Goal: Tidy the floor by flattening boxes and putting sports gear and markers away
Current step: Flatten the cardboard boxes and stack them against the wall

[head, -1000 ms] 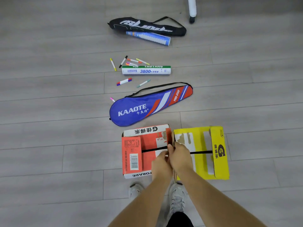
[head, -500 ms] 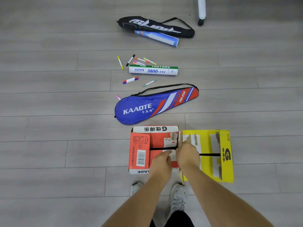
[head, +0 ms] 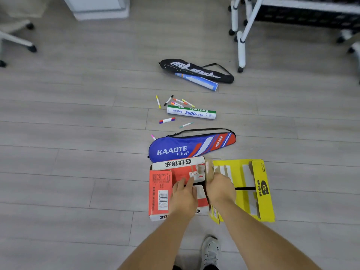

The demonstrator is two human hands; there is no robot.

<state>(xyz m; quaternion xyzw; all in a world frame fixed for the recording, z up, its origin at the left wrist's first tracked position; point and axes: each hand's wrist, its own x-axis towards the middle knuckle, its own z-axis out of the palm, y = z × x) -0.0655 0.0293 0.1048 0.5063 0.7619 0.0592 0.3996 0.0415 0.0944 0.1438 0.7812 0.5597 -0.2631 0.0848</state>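
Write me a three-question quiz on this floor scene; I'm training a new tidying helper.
1. True or false: the left hand lies flat on the red box.
2. The blue bag lies: A on top of the red box, B just beyond it, C in the right hand.
3. What does the right hand grip?
Key: 1 true. 2 B. 3 The upright flap between the red box and the yellow box.
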